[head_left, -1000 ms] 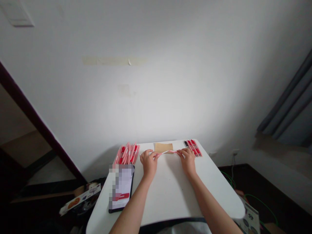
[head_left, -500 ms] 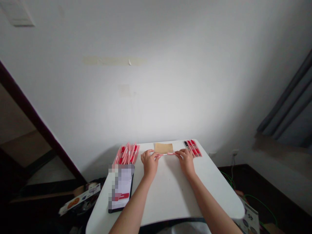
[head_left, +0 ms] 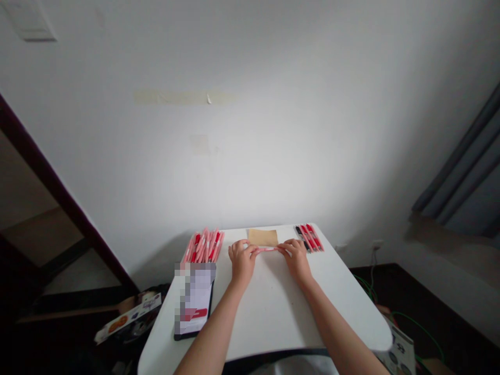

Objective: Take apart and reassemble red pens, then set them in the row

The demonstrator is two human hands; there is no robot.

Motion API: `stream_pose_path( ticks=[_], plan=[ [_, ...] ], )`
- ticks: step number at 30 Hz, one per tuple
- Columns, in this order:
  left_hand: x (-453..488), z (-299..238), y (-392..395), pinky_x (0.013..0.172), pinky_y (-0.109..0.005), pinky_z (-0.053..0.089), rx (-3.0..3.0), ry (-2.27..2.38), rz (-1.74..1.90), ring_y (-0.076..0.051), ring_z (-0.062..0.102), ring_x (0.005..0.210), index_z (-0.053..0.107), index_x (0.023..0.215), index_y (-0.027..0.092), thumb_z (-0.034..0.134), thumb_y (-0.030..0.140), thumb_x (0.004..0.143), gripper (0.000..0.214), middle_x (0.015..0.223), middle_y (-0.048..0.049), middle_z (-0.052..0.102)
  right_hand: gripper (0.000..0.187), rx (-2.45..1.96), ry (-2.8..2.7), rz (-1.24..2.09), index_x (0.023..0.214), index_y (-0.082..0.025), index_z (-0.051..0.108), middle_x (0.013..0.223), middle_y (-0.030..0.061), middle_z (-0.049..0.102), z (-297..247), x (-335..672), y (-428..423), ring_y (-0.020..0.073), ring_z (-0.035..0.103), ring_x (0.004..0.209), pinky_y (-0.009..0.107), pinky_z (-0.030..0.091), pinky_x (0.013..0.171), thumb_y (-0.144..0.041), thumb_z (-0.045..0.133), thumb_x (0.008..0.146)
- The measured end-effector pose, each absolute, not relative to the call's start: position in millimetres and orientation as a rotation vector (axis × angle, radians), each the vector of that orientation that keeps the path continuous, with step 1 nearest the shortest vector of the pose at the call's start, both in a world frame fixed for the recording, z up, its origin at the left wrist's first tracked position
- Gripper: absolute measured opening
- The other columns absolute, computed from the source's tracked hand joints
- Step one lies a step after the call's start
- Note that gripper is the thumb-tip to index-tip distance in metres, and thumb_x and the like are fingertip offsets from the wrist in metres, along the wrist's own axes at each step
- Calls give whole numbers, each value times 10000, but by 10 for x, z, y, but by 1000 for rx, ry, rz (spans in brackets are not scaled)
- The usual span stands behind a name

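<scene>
A slim pink-and-white pen (head_left: 267,249) lies level between my two hands, just above or on the white table. My left hand (head_left: 242,258) pinches its left end with thumb and fingers. At the other end, my right hand (head_left: 295,255) grips it the same way. Right behind the pen is a tan paper rectangle (head_left: 263,237). Close to my right hand lie several pens (head_left: 310,238), red and black, side by side. Left of my left hand is a heap of pink and red pens (head_left: 203,247). The pen's ends are hidden by my fingers.
A tablet (head_left: 197,302) with a partly blurred screen lies on the left of the white table (head_left: 273,317). The wall (head_left: 273,130) rises behind the table. Boxes (head_left: 128,317) and green cables (head_left: 417,323) are on the floor at the sides.
My hands have come slightly closer together along the pen, and the pen has shifted a little towards me. The pens at both sides, the paper and the tablet stay put.
</scene>
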State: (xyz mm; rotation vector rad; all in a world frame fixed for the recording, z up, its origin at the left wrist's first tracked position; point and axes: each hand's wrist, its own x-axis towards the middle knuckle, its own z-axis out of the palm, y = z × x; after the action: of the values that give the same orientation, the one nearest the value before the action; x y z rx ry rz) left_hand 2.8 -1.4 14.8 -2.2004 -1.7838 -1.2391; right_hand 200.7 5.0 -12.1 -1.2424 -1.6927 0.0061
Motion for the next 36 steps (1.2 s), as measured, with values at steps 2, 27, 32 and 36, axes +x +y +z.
stream_pose_path(
  ticks=[2,27,32,36],
  plan=[
    [31,142,-11,977,-439,328,-2211,-1770,-1241,-216,483,1049,726,841,288,610,377,803,151,1056,-50,603,263,-1240,-1698,14,911,-269,729,886,77,635,-116,2009,48,234,493,894,398,431,802,-411,508,896],
    [28,153,-2,1007,-457,314,-2246,-1768,-1280,-221,483,1064,725,831,285,605,356,807,142,1075,-49,602,330,-1237,-1719,173,911,-260,719,820,76,641,-58,2002,16,233,520,871,375,427,802,-433,438,918],
    [39,158,-14,1002,-452,323,-2226,-1760,-1292,-220,486,1067,725,825,281,600,366,810,152,1072,-51,603,388,-1266,-1720,171,927,-245,712,767,66,644,-46,2005,10,225,532,845,353,421,789,-446,382,938],
    [36,155,-8,991,-444,335,-2200,-1764,-1295,-219,494,1060,725,821,278,601,368,809,153,1064,-52,609,365,-1260,-1711,159,981,-237,688,874,73,652,-73,2014,29,224,544,871,360,420,810,-461,405,928]
  ],
)
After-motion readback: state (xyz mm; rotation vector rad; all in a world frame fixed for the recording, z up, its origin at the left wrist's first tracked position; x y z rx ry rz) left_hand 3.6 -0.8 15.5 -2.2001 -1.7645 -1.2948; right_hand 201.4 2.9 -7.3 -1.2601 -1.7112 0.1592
